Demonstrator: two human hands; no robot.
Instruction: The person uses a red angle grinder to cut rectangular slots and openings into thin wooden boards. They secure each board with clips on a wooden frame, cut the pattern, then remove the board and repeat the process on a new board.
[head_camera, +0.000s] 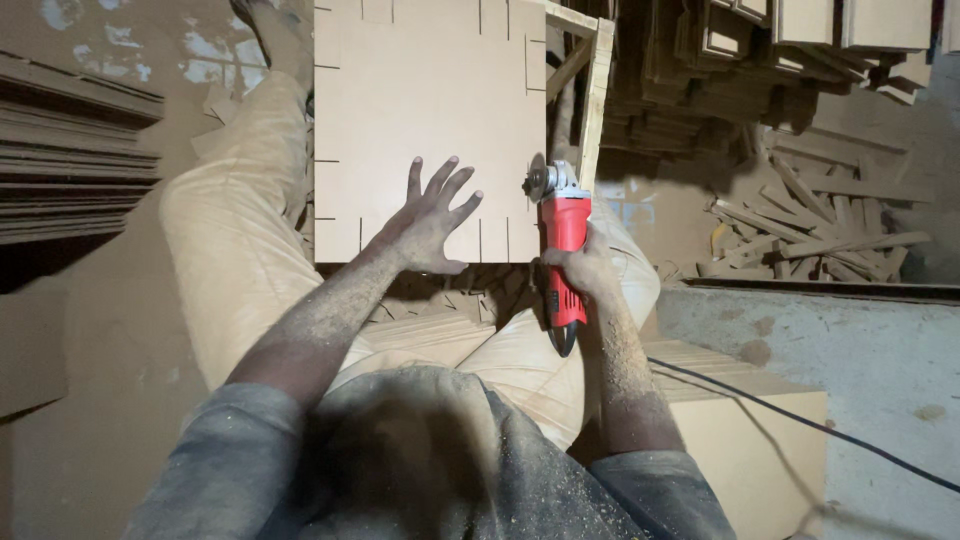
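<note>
While the right hand (585, 268) grips the red grinder (563, 262) at the board's (430, 110) right edge, the left hand (432, 222) presses spread-fingered on the board; a kickback could swing the disc (537, 183) toward those fingers.

The left hand (432, 222) lies on the board's (420, 90) near edge; the grinder (562, 250), in the right hand (585, 270), is just right of it.

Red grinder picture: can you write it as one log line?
left hand: flat on slotted board | right hand: grips red grinder | disc at board's right edge
</note>
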